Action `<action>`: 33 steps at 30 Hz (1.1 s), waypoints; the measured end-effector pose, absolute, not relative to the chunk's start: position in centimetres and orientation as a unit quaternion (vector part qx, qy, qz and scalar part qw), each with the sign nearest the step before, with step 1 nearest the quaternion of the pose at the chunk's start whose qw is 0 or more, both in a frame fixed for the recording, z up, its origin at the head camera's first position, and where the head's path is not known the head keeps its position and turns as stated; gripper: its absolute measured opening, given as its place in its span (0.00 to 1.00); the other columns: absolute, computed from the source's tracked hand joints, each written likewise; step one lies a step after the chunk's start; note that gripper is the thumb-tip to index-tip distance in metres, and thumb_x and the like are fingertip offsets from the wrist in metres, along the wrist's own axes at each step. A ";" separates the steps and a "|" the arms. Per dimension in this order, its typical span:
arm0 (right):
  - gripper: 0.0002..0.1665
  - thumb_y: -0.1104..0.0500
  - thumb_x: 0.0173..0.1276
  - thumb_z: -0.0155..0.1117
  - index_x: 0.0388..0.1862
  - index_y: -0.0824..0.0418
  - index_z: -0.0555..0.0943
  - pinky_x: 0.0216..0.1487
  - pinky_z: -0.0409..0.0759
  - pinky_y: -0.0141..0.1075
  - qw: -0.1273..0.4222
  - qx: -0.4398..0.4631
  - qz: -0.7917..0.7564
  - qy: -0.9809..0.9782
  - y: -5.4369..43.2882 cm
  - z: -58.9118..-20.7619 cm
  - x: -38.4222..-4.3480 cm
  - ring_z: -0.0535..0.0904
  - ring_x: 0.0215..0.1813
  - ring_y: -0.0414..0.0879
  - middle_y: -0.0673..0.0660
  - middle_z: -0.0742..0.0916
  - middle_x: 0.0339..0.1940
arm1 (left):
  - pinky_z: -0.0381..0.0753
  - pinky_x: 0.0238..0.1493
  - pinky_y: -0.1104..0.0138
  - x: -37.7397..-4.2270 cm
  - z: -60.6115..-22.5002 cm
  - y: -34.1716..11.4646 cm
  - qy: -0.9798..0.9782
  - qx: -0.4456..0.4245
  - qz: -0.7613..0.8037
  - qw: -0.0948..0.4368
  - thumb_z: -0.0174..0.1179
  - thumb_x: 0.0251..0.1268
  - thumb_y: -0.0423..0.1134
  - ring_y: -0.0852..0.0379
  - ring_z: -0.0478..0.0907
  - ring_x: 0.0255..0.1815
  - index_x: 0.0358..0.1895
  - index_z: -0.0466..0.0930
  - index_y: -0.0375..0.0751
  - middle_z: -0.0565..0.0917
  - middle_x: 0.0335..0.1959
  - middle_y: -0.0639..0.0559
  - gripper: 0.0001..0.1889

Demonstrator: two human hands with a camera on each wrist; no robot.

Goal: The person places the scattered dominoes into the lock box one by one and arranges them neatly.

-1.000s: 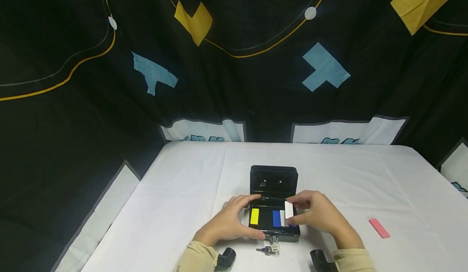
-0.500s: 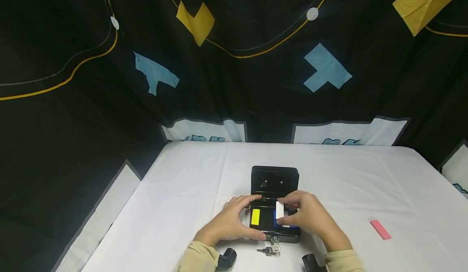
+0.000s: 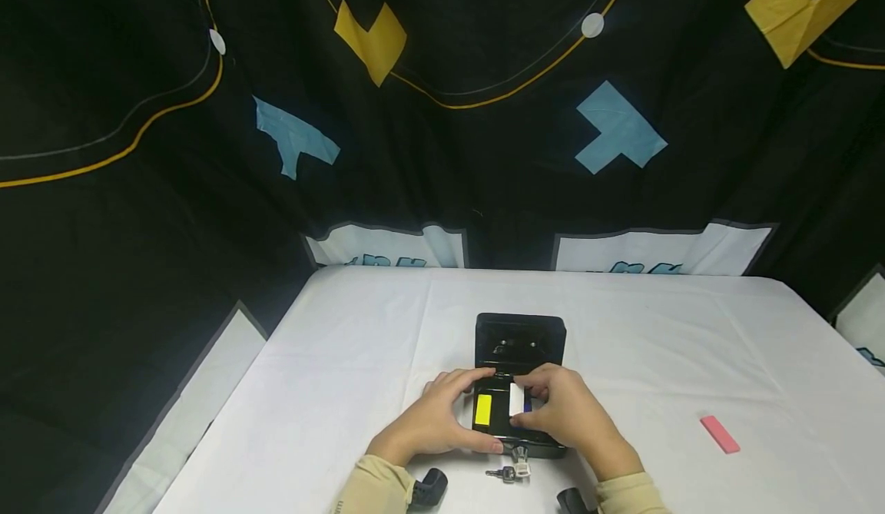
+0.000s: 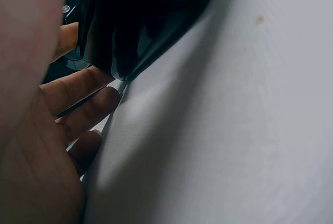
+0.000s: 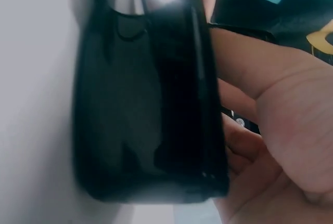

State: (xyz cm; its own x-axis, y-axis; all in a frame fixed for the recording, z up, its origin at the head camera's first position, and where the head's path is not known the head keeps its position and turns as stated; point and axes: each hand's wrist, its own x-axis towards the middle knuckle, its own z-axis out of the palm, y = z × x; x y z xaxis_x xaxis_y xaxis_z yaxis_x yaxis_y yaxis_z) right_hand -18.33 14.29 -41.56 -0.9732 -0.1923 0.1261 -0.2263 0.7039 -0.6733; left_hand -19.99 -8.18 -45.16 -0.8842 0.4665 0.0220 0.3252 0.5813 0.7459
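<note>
A small black lockbox (image 3: 520,337) stands on the white table with its lid raised. My left hand (image 3: 435,418) grips it from the left, thumb at the front edge and fingers by the hinge. In the left wrist view those fingers (image 4: 78,89) reach along the box's dark side. Over the box's middle, my right hand (image 3: 570,418) pinches a flat white block (image 3: 516,399) upright between thumb and fingertips. A yellow block (image 3: 482,410) lies inside at the left. A bit of blue (image 3: 528,406) shows beside the white block; the right hand hides the rest.
Keys (image 3: 507,473) hang at the lock on the box's front. To the right, a pink block (image 3: 720,434) lies on the tablecloth (image 3: 691,329). A black curtain (image 3: 442,168) with yellow and blue patches rises behind the table.
The right hand has carried the white block leftward across the box, from its right side to the middle. The left hand has kept its place on the box.
</note>
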 end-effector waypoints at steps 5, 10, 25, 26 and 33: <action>0.31 0.59 0.39 0.89 0.45 0.64 0.89 0.43 0.84 0.43 0.028 0.112 0.365 -0.924 13.9 -41.7 -18.3 0.79 0.40 0.45 0.50 0.85 0.39 | 0.67 0.62 0.41 -19.9 -45.1 -8.3 0.886 0.218 0.399 0.095 0.77 0.37 0.69 0.51 0.64 0.67 0.72 0.63 0.79 0.69 0.69 0.64 0.51; 0.30 0.60 0.40 0.89 0.46 0.65 0.89 0.42 0.83 0.41 0.023 0.120 0.360 -0.925 13.5 -41.9 -18.4 0.78 0.38 0.45 0.51 0.85 0.40 | 0.68 0.62 0.41 -19.9 -45.0 -8.3 0.887 0.219 0.394 0.097 0.77 0.38 0.70 0.50 0.65 0.67 0.73 0.63 0.78 0.68 0.70 0.63 0.51; 0.29 0.59 0.41 0.87 0.45 0.65 0.88 0.56 0.79 0.56 0.007 0.151 0.310 -0.939 12.5 -42.0 -18.4 0.82 0.52 0.58 0.57 0.87 0.44 | 0.67 0.62 0.41 -19.8 -45.0 -8.3 0.884 0.224 0.397 0.099 0.76 0.40 0.70 0.50 0.63 0.67 0.73 0.63 0.77 0.68 0.70 0.64 0.50; 0.29 0.58 0.42 0.87 0.45 0.65 0.88 0.57 0.78 0.56 0.007 0.151 0.307 -0.940 12.4 -42.0 -18.4 0.82 0.52 0.58 0.56 0.88 0.44 | 0.67 0.62 0.42 -19.8 -45.0 -8.3 0.884 0.225 0.397 0.098 0.76 0.40 0.70 0.51 0.63 0.67 0.73 0.63 0.77 0.68 0.70 0.65 0.50; 0.29 0.56 0.42 0.87 0.45 0.65 0.89 0.58 0.77 0.55 0.015 0.163 0.301 -0.939 12.2 -42.1 -18.5 0.82 0.53 0.57 0.55 0.88 0.44 | 0.67 0.63 0.42 -19.9 -45.1 -8.4 0.885 0.227 0.396 0.094 0.76 0.39 0.70 0.51 0.63 0.68 0.73 0.63 0.77 0.68 0.70 0.66 0.50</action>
State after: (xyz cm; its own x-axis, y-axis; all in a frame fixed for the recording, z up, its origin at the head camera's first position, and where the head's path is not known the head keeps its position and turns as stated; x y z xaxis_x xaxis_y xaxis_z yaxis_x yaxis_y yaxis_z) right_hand -18.48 12.23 -42.14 -0.9465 -0.2973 0.1255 -0.3149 0.7654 -0.5613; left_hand -19.90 -8.37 -45.09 -0.8793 0.4760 0.0142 0.3278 0.5833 0.7431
